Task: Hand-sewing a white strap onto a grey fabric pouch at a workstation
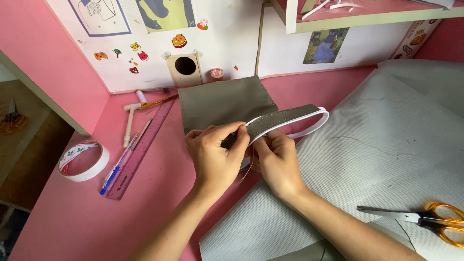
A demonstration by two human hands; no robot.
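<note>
- A pair of scissors with orange handles and steel blades (425,220) lies nearest, at the right, on a wide sheet of pale grey non-woven fabric (386,145) that covers the right half of the pink tabletop (72,222).
- The left hand (215,154) is closed in a pinch, thumb and fingers gripping the near end of a long olive-grey leather strap with a white edge band (290,118).
- The right hand (278,162) pinches the same strap just beside the left, fingertips on its white edge; the two hands touch.
- The strap arches up and away to the right, above the grey fabric.
- Left of the hands lie a roll of white tape (83,160), a blue pen (116,169) and a purple plastic ruler (140,150), side by side.
- Beyond the hands, a flat olive-grey leather panel with stitch holes along its edges (222,101) rests on the tabletop, its near edge hidden by the left hand.
- Farther off, a small white mallet (129,121) lies near the white wall with stickers (135,53).
</note>
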